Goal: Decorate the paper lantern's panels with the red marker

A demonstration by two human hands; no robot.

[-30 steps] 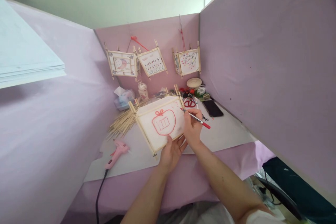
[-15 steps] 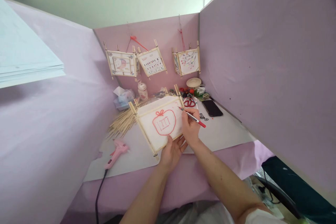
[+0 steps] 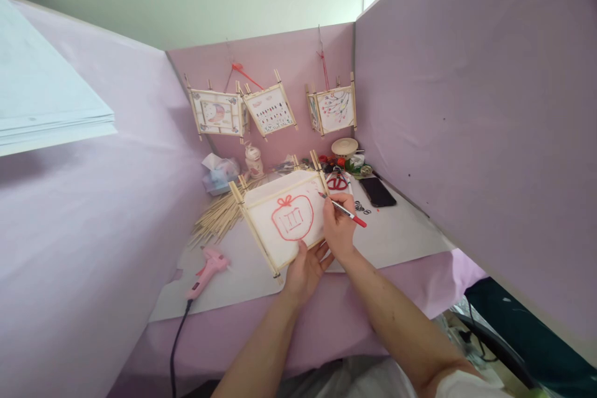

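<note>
My left hand (image 3: 305, 270) supports a paper lantern (image 3: 261, 224) framed in thin wooden sticks from below, its thumb on the lower edge and its fingers under the frame. The white panel facing me carries a red drawing (image 3: 293, 217): a rounded pouch shape with a bow on top and strokes inside a frame. My right hand (image 3: 340, 227) is closed around a red marker (image 3: 347, 210) with a white barrel. The marker's tip points at the panel's upper right, where small faint red marks show; whether it touches the paper I cannot tell.
Thin sticks (image 3: 214, 217) and a pink glue gun (image 3: 209, 270) lie on the left. Behind stand a tissue pack (image 3: 220, 175) and a white jar (image 3: 253, 161). Red scissors (image 3: 336, 183) and a phone (image 3: 377, 191) lie right. Decorated lanterns (image 3: 333, 109) hang at the back.
Almost nothing differs. The marker tip has shifted very slightly downward on the panel's right side; my left hand and the lantern stay nearly in place.
</note>
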